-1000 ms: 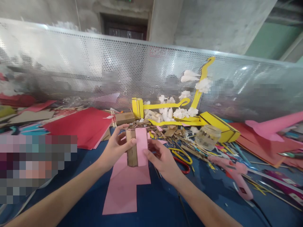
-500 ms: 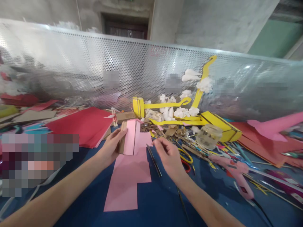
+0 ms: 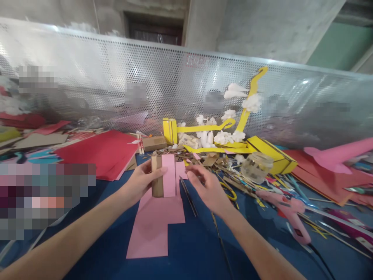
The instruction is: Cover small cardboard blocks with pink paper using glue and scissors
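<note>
My left hand point(image 3: 141, 182) grips a small cardboard box point(image 3: 157, 175) partly wrapped in pink paper point(image 3: 169, 175), held upright above the blue table. A larger pink paper sheet point(image 3: 157, 223) hangs from the box down onto the table. My right hand point(image 3: 208, 188) is just right of the box, fingers curled loosely, fingertips close to the pink paper's right edge; whether it touches the paper is unclear. A thin dark strip point(image 3: 188, 196) lies on the table between my hands.
A perforated metal screen point(image 3: 116, 85) walls off the table's far side. Red paper sheets point(image 3: 101, 153) lie at left, a yellow paper model with cotton tufts point(image 3: 227, 132) behind, a clear jar point(image 3: 256, 167), scissors point(image 3: 229, 192) and a pink glue gun point(image 3: 288, 216) at right.
My left hand turned the box so its cardboard side faces me again. My right hand let go of the box, drew away to the right, and has now come back toward its right edge.
</note>
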Motion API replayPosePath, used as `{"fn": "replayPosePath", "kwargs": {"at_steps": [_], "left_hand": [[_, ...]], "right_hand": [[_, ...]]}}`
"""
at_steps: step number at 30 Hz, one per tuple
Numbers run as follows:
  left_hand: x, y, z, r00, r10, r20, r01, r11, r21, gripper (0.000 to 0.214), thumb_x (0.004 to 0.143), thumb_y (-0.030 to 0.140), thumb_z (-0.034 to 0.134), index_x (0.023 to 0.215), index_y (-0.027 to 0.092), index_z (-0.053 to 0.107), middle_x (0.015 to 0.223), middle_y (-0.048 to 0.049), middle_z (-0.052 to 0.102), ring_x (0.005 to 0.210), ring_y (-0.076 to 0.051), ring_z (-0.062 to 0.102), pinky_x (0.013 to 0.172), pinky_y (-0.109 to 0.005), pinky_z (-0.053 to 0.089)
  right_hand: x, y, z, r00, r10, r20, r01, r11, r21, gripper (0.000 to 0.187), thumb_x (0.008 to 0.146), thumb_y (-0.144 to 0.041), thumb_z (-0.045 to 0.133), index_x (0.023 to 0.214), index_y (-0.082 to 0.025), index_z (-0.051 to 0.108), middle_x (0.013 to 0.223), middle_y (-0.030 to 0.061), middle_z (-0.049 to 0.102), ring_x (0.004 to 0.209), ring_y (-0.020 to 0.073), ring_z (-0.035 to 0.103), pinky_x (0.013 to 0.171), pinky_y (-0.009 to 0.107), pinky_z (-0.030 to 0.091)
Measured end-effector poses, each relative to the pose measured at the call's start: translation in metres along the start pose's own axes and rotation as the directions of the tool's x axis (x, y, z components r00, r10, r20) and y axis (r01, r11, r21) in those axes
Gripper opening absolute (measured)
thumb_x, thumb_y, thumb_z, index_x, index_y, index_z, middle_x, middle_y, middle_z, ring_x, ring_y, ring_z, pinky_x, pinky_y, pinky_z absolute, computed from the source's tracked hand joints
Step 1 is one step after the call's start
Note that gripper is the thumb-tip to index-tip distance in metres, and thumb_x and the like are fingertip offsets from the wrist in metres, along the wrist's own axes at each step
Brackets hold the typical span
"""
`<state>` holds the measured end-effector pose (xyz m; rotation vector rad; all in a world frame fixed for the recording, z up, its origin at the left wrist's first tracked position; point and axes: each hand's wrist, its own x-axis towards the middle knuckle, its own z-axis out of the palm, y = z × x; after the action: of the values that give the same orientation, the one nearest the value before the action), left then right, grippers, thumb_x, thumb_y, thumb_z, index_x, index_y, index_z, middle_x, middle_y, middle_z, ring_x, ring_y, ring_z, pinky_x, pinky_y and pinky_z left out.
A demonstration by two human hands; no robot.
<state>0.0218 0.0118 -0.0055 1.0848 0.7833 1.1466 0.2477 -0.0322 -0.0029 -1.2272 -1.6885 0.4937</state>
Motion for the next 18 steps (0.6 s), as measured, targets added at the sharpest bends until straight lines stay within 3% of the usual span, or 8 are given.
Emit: {"fn": "replayPosePath", "kwargs": {"at_steps": [3, 7, 12, 18], "left_hand": [[-0.006, -0.004, 0.005, 0.996, 0.040, 0.076, -0.045, 0.997, 0.059, 0.048, 0.077, 0.033, 0.088, 0.120, 0.021, 0.070, 0.126, -0.0108, 0.074, 0.111, -0.026, 0.072, 0.090, -0.035, 0.061], [-0.015, -0.003, 0.015, 0.992, 0.086, 0.097, -0.100, 0.983, 0.153, 0.045, 0.076, 0.034, 0.088, 0.114, 0.020, 0.067, 0.117, -0.0080, 0.076, 0.111, -0.024, 0.070, 0.096, -0.035, 0.056], [-0.022, -0.002, 0.022, 0.989, 0.096, 0.113, -0.117, 0.973, 0.201, 0.052, 0.074, 0.035, 0.090, 0.116, 0.020, 0.064, 0.114, -0.0074, 0.075, 0.107, -0.024, 0.070, 0.092, -0.035, 0.056], [-0.023, -0.005, 0.023, 0.987, 0.076, 0.140, -0.099, 0.980, 0.170, 0.058, 0.075, 0.036, 0.089, 0.124, 0.020, 0.062, 0.127, -0.0098, 0.072, 0.116, -0.026, 0.068, 0.099, -0.038, 0.053]], "right_hand": [[-0.010, -0.004, 0.016, 0.994, 0.038, 0.100, -0.056, 0.982, 0.183, 0.044, 0.099, -0.053, 0.058, 0.126, -0.019, 0.064, 0.107, 0.0095, 0.075, 0.094, 0.0228, 0.070, 0.080, 0.034, 0.056], [-0.013, -0.005, 0.027, 0.997, 0.055, 0.052, -0.067, 0.955, 0.287, 0.043, 0.097, -0.058, 0.059, 0.116, -0.020, 0.066, 0.099, 0.0080, 0.074, 0.084, 0.0212, 0.068, 0.075, 0.033, 0.056], [-0.010, -0.012, 0.029, 0.995, 0.101, -0.028, -0.088, 0.950, 0.298, 0.038, 0.092, -0.058, 0.067, 0.093, -0.020, 0.065, 0.088, 0.0054, 0.071, 0.079, 0.0201, 0.064, 0.070, 0.030, 0.053], [-0.012, -0.014, 0.028, 0.998, 0.044, -0.037, -0.034, 0.968, 0.248, 0.035, 0.098, -0.054, 0.060, 0.093, -0.019, 0.064, 0.088, 0.0052, 0.070, 0.078, 0.0193, 0.062, 0.073, 0.031, 0.051]]}}
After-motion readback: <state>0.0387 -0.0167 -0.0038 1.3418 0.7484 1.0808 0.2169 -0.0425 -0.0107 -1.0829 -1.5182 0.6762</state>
